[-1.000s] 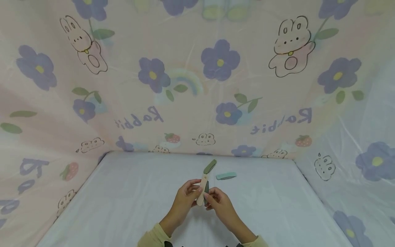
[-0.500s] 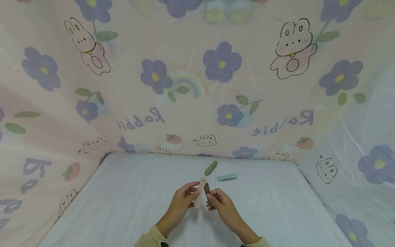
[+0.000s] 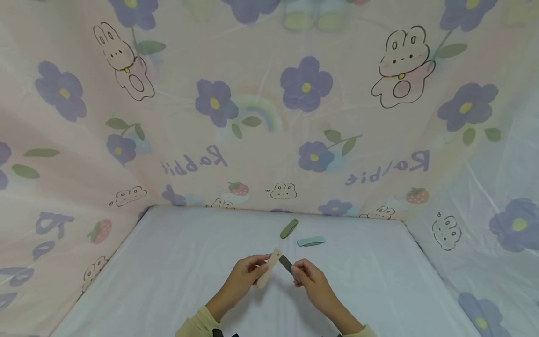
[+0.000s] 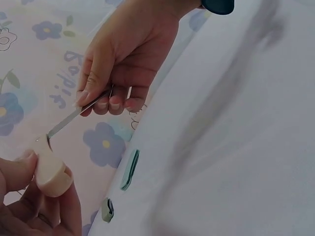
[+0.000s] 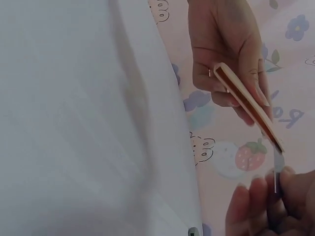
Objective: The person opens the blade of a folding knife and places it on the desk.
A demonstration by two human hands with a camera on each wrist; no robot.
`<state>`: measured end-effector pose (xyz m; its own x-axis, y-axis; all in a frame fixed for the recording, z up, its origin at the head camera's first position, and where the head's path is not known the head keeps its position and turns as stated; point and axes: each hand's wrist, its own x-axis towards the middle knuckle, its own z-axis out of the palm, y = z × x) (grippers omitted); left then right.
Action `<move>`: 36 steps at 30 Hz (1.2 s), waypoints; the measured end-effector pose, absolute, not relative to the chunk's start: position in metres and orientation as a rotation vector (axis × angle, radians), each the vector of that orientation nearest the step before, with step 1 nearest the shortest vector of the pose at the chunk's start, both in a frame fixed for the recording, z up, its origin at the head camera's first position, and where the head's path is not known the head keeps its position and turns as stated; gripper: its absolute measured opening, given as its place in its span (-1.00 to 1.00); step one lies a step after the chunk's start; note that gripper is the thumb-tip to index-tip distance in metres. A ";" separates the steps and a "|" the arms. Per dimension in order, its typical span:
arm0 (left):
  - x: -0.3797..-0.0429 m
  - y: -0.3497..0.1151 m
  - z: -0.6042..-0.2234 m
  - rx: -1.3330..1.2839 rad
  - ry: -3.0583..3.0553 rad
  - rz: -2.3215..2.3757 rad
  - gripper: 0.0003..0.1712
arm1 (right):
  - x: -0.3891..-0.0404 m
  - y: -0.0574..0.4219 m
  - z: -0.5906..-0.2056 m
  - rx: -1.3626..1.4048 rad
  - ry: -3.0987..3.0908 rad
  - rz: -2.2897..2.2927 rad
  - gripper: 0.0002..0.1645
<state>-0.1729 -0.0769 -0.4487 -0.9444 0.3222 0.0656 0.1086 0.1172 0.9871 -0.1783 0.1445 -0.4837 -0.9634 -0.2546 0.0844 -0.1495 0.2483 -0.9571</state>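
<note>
Holding the cream handle clamped in the left hand, above a white cloth; pinching the dark blade (silvery in the left wrist view) in the right hand. Meeting at the handle's far end, at an angle between both grips. Also showing, beyond the grips, an olive folded knife and, farther right, a turquoise folded knife.

Left hand grips beige handle, slot side to camera, brown inside. Blade sticks out of the handle's lower end, right hand pinching it. Small green item at white table edge, mostly cropped. Shadow streak runs roughly along that edge. Past it: curtain with flowers, rabbits, strawberry.
</note>
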 end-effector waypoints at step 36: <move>-0.181 -0.098 -0.491 0.826 2.374 1.325 -0.76 | -0.172 0.174 -0.486 -0.797 2.613 -1.258 -0.75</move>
